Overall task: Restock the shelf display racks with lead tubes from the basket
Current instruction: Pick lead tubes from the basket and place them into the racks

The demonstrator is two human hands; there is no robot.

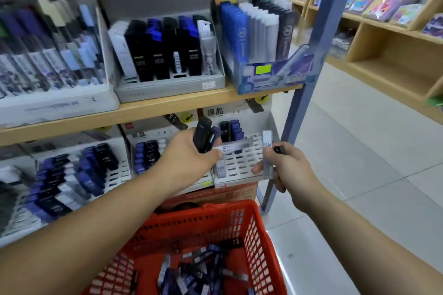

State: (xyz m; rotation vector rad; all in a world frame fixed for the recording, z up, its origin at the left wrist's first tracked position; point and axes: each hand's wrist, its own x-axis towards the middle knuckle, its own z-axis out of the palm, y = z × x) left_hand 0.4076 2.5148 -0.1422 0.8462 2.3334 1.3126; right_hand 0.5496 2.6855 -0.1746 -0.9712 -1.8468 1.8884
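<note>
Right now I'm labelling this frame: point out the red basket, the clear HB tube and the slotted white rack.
red basket (261, 251), head view, right mesh wall.
clear HB tube (266, 142), head view, printed upper end.
slotted white rack (242, 165), head view, bare slots.

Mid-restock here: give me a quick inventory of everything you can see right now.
basket: one, red, bottom centre
loose tubes: many, blue, black, clear, in basket
racks: three, white, under shelf board; rightmost rack mostly unfilled
display boxes: three, on shelf board, holding dark and pale tubes
post: one, blue, right of shelf board
left hand: grips tube bundle, mostly black, before rightmost rack
right hand: grips clear HB tube and black tube
</note>
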